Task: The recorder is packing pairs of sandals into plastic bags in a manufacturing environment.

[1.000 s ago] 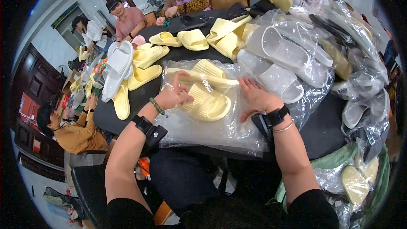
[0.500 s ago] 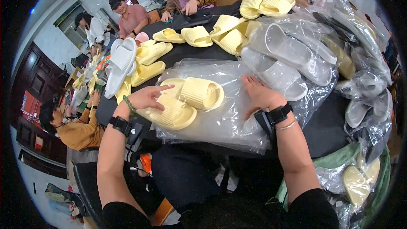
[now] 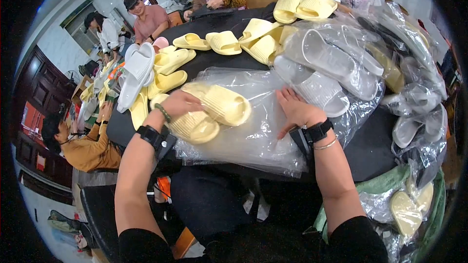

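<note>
My left hand point(image 3: 181, 104) is closed, its fingers bent over the inner edges of a pair of pale yellow slippers. The front slipper point(image 3: 197, 129) has a ribbed strap and lies beside the second slipper point(image 3: 229, 106), both toes to the right. Motion blurs the fingers and the heel ends. Beneath the pair is a stack of clear plastic bags point(image 3: 253, 146). On the stack's right part my right hand point(image 3: 298, 109) rests flat with fingers spread, holding nothing. Just right of it, grey slippers point(image 3: 321, 90) lie in clear bags.
More yellow slippers point(image 3: 224, 42) and white slippers point(image 3: 136, 70) line the far side of the black table point(image 3: 370, 141). Bagged slippers point(image 3: 414, 100) heap up at right, above a green sack point(image 3: 385, 180) holding more. Several people work around the table.
My left hand has moved in over the yellow slippers and closed on them. The pair has shifted slightly away and left. My right hand has stayed on the bags.
</note>
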Demonstrator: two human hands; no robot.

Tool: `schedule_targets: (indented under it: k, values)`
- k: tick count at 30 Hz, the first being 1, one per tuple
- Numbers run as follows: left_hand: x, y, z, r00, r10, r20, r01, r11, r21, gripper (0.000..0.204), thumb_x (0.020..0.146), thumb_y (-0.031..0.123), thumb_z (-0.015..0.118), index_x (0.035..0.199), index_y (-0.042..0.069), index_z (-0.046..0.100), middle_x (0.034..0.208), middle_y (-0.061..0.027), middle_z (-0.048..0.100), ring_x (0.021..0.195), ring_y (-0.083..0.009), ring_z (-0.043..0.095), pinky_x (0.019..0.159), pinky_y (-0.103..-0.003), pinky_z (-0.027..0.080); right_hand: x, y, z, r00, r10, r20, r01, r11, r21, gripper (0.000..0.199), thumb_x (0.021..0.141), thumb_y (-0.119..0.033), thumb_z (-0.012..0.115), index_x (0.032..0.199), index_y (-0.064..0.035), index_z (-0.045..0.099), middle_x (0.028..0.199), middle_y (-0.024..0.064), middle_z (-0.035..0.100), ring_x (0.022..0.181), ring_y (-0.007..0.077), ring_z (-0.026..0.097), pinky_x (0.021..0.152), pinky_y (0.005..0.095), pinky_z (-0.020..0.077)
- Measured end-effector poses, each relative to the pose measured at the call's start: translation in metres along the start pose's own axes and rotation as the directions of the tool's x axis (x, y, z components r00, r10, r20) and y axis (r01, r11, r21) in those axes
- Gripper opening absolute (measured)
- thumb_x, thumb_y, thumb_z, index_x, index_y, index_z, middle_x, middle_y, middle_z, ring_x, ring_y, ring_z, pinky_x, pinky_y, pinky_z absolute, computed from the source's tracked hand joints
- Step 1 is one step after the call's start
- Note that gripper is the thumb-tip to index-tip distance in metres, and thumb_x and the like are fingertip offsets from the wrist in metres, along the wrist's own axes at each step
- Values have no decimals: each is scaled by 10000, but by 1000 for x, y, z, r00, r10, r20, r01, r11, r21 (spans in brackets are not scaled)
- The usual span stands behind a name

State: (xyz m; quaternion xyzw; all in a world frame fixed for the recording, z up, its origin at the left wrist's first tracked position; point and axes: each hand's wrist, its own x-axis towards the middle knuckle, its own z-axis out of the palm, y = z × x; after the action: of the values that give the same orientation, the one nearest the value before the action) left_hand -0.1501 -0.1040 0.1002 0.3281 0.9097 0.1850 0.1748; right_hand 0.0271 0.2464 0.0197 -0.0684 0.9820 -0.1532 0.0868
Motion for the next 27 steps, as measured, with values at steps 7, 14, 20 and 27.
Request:
schedule_targets:
  k: [7,14,20,27]
  values:
    - [-30,-79,-91,734,-110,-670,327,922,206,317,806,329,743,949,46,758,864,-138,738,755,-201,701,744,-327,545,5,-6,1,1000,-28,-12,28,999,-25,1503,399,-577,899,1497,73,106,1564,305,103,1475,421,50,1209,431,123]
    - [-64,30,-132,538,-215,-815,-166,921,-352,346,866,187,723,1095,-70,680,889,-106,726,716,-123,675,639,-246,531,-11,-17,-11,999,7,-46,-9,999,-45,1449,419,-491,919,1508,40,125,1581,255,116,1474,424,45,1206,461,135]
    - [-27,90,-33,878,-41,-477,-149,924,-353,316,900,235,676,1056,-40,682,925,-61,694,808,-115,641,720,-246,509,-22,-27,-26,982,-35,-185,30,999,-32,1307,468,-374,936,1504,-19,222,1566,212,230,1460,407,168,1160,517,246]
    - [38,86,86,948,-145,-282,124,988,-89,362,880,333,624,1010,-3,662,963,-211,686,928,-300,657,832,-361,502,-10,-18,-11,998,-23,-60,23,1000,-2,1144,509,-382,912,1408,57,355,1456,263,394,1372,404,356,1128,401,327]
